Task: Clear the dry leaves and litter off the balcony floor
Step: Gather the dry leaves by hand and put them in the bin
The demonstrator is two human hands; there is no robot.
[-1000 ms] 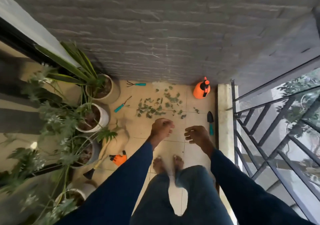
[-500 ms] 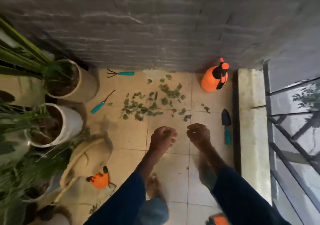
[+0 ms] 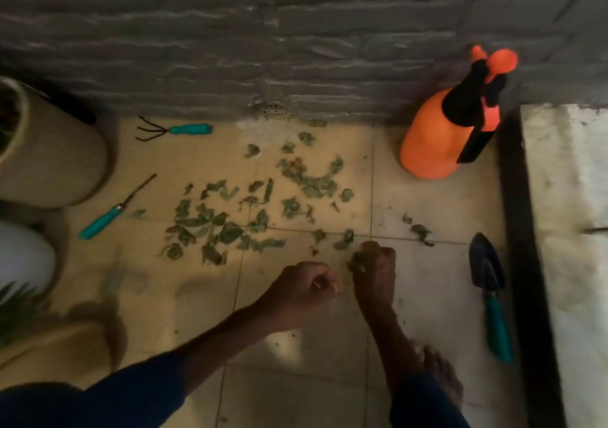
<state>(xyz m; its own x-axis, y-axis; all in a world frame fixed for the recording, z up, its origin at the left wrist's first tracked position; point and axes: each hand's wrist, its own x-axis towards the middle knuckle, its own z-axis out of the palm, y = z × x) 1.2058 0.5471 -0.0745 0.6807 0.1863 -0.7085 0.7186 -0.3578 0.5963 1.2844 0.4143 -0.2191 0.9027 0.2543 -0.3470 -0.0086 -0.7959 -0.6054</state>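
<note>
1. Since the earlier frame both hands have been lowered close to the floor (image 3: 296, 378). The left hand (image 3: 302, 291) is held with fingers curled together, and nothing is seen in them.
2. The right hand (image 3: 375, 271), empty before, is now clamped by its fingers on one clump of dry leaves (image 3: 358, 258).
3. The scattered leaves (image 3: 230, 227) just beyond are too many to be counted.
4. Three teal-handled tools are counted: trowel (image 3: 488, 283), weeder (image 3: 115, 209), rake (image 3: 174, 129).
5. Two pots, ribbed pot (image 3: 49, 158) and white pot (image 3: 23, 256), are seen left.
6. One orange sprayer (image 3: 447, 135) is stood against the wall (image 3: 296, 33).
</note>
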